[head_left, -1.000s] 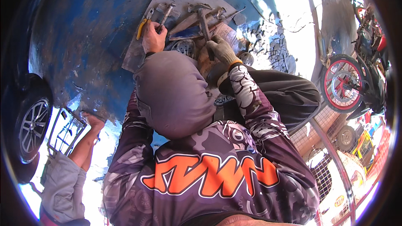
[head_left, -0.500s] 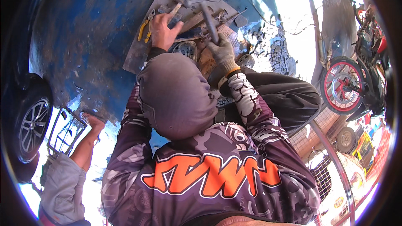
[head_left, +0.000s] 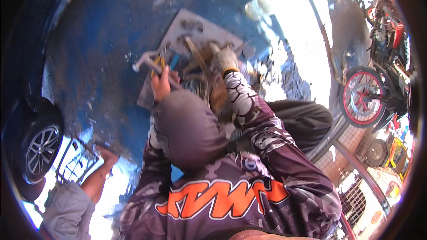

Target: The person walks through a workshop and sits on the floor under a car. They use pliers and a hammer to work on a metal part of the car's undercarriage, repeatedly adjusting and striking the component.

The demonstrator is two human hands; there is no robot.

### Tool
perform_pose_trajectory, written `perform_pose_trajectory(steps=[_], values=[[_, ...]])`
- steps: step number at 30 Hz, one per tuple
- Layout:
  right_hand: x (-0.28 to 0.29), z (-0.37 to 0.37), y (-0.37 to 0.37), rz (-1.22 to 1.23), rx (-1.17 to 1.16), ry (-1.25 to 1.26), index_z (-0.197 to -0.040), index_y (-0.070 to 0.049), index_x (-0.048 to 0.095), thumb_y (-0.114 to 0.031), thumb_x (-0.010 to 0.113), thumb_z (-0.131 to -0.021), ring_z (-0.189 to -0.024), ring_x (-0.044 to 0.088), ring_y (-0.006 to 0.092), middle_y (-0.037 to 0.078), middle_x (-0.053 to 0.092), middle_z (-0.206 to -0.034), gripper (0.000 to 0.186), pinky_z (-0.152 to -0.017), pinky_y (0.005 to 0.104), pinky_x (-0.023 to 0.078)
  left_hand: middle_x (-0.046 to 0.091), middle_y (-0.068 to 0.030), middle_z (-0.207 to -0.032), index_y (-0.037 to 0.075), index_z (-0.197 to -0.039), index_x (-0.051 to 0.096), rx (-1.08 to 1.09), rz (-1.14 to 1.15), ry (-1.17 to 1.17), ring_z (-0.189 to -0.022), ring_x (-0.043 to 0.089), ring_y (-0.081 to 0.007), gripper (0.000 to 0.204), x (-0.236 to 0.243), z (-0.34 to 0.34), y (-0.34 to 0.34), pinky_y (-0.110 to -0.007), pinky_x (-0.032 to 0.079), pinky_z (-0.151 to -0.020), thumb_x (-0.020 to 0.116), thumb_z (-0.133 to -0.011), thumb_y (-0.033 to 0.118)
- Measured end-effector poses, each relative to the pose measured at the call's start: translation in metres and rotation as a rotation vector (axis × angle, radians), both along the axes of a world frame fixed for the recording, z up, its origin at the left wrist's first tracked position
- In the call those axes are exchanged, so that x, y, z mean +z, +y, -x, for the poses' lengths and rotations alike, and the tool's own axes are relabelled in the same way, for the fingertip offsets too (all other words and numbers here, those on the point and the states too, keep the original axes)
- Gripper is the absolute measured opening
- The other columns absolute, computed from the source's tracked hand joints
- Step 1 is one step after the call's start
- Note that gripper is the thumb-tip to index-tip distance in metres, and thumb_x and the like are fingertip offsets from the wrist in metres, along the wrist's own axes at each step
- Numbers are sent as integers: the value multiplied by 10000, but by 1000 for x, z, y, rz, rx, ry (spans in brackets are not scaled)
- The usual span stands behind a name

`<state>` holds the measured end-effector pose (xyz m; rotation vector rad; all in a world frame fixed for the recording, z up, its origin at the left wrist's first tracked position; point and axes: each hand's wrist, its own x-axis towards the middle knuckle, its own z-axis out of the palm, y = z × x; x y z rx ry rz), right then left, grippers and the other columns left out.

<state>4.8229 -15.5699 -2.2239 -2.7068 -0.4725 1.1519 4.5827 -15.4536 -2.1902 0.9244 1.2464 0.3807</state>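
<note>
My bare left hand (head_left: 161, 85) is closed around the handle of a claw hammer (head_left: 149, 61), whose metal head points left past the edge of a grey board (head_left: 174, 29). Yellow-handled pliers (head_left: 163, 62) lie behind the hammer, partly covered. My gloved right hand (head_left: 226, 60) is low over the board's right half, curled and blurred; what it grips cannot be made out. A long wooden strip (head_left: 197, 53) lies just left of the glove. Dark metal pieces (head_left: 192, 26) rest at the board's far end. My raised knee (head_left: 189, 129) hides the near part.
A car wheel (head_left: 42, 149) stands at the left, beside another person's bare leg (head_left: 100, 173) and a black metal frame (head_left: 75, 158). To the right are a motorcycle wheel with a red rim (head_left: 364, 97) and dark scraps (head_left: 289, 78) on the blue floor (head_left: 102, 62).
The hammer has passed from my right hand to my left and swung left. My right glove has moved up onto the board. The whole view has shifted, with the board appearing lower.
</note>
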Motion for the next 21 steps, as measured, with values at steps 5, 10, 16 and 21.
perform_pose_trajectory(steps=[5,10,16,21], values=[[-33,-18,21,99,-27,122,-1404,-225,674,-561,492,-1047,-1247,674,413,275,697,-1305,523,-1031,469,543,711,-123,-759,-13,-1087,645,23,-91,45,-554,641,-200,339,30,22,-6,-343,498,-513,664,-1034,322],[-14,-7,21,-78,-588,298,-1296,79,689,-540,765,-848,-1243,690,387,258,702,-1336,768,-1031,460,553,715,-123,-756,-4,-1073,635,67,-69,-60,-563,640,-178,298,41,40,-10,-337,499,-521,637,-1056,293],[88,17,2,-834,-737,-10,-1265,15,636,-283,736,-939,-1099,739,294,176,747,-1194,453,-951,382,577,720,-88,-748,9,-1026,682,-26,-271,21,-597,622,-130,311,39,72,-8,-299,487,-589,621,-1069,312],[197,17,-9,-1254,-619,-326,-1241,-48,649,-177,839,-863,-1099,721,252,130,730,-1168,443,-946,352,579,691,-44,-716,8,-990,708,87,-374,-11,-602,587,-102,353,44,84,-14,-277,440,-590,643,-1054,349]])
